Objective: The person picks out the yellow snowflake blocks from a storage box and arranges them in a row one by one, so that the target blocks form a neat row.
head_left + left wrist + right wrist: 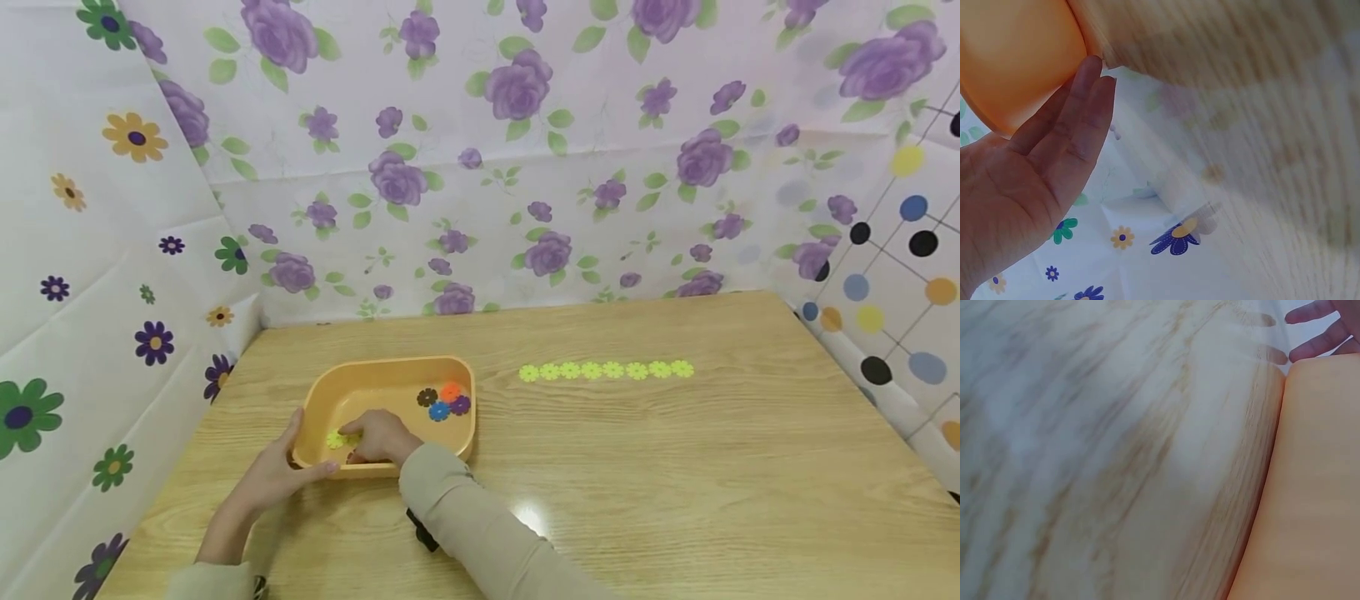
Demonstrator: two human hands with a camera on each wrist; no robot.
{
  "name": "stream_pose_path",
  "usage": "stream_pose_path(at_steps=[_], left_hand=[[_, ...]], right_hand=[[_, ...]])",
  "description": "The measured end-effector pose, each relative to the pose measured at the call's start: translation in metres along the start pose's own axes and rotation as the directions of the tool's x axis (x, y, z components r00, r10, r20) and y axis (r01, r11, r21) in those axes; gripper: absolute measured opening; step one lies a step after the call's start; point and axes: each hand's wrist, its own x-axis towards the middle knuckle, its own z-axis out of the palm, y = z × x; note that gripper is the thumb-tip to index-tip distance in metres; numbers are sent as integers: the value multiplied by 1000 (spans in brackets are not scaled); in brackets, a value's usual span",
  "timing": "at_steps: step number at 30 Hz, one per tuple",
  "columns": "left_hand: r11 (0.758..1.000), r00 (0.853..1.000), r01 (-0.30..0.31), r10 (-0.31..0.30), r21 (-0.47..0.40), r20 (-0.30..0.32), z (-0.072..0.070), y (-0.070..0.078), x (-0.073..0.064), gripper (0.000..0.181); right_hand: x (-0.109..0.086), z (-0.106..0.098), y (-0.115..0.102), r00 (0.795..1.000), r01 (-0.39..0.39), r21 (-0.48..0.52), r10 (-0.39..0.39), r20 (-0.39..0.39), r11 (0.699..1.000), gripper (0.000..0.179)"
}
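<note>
An orange plastic basin (pixel 375 375) stands on the table's left side. At its near left corner my left hand (pixel 277 471) rests against the outside, thumb along the front rim; in the left wrist view its fingers (pixel 1079 119) lie nearly straight on the wall. My right hand (pixel 381 435) reaches inside, index finger lowered at yellow snowflake discs (pixel 334 439). Its other fingers are mostly hidden, and I cannot tell whether it pinches a disc. A reddish-brown disc (pixel 354 457) shows partly below it. Brown (pixel 427 397), orange (pixel 450 391), blue (pixel 438 411) and purple (pixel 460 405) discs lie at the right end.
Several yellow snowflake discs (pixel 592 370) form a straight left-to-right row on the wooden table (pixel 675 483), right of the basin. Flower-patterned sheeting (pixel 480 208) hangs behind the table and at the left; dotted sheeting (pixel 892 333) borders the right.
</note>
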Motion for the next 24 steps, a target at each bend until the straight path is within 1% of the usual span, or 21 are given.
stream_pose_path(at_steps=[1, 3, 6, 7, 9, 11, 15, 17, 24], left_hand=[[1000, 1000, 1, -1, 1, 0, 0, 0, 0, 105], [1000, 1000, 3, -3, 0, 1, 1, 0, 0, 105], [1000, 1000, 16, -16, 5, 3, 1, 1, -1, 105], [1000, 1000, 19, -19, 9, 1, 1, 1, -1, 105], [1000, 1000, 24, -24, 11, -1, 0, 1, -1, 106], [999, 1000, 29, -29, 15, -3, 0, 2, -1, 106], [1000, 1000, 29, -29, 13, -6, 0, 4, -1, 106], [1000, 1000, 29, -29, 8, -6, 0, 4, -1, 105], [1000, 1000, 15, -15, 6, -4, -1, 3, -1, 105]], right_hand=[[0, 0, 0, 1000, -6, 14, 6, -6, 1000, 46], [0, 1, 1, 999, -24, 76, 27, -30, 997, 42], [0, -1, 3, 995, -26, 146, 40, -93, 989, 39], [1, -2, 4, 993, -22, 156, 41, -115, 988, 38], [2, -3, 6, 989, -12, 149, 34, -145, 989, 34], [3, -4, 7, 988, -17, 135, 38, -152, 991, 33], [5, -4, 8, 988, -56, 135, 74, -133, 989, 38], [5, -3, 8, 989, -67, 118, 82, -127, 991, 39], [7, -3, 7, 989, -59, 52, 66, -131, 997, 24]])
